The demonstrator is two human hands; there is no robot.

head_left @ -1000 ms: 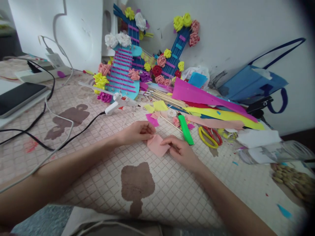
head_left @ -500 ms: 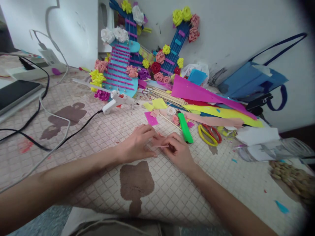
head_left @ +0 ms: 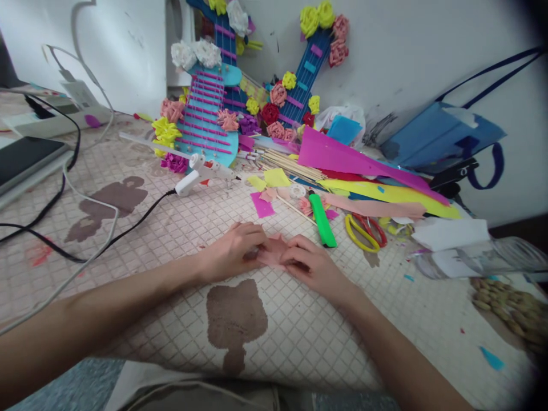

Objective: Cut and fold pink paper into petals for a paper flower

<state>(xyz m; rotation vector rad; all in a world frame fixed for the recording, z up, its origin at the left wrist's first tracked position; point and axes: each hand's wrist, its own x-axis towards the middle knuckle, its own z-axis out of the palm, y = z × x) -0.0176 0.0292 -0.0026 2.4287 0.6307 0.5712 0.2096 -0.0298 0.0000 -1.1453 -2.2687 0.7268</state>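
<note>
On the checked tabletop (head_left: 299, 342), the left hand (head_left: 233, 257) and right hand (head_left: 314, 265) are close together, pinching a small pink paper (head_left: 274, 254) near a green marker (head_left: 322, 220), seemingly folding it, which needs a firm, even press.

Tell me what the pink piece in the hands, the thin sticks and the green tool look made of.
Small pink sheet, gripped by left hand and right hand: matte, soft-edged, likely craft foam or felt, possibly paper. Bundle of thin pale sticks: bare wood or bamboo, by the colour. Bright green stick-shaped tool: smooth, faintly glossy, probably plastic.
</note>
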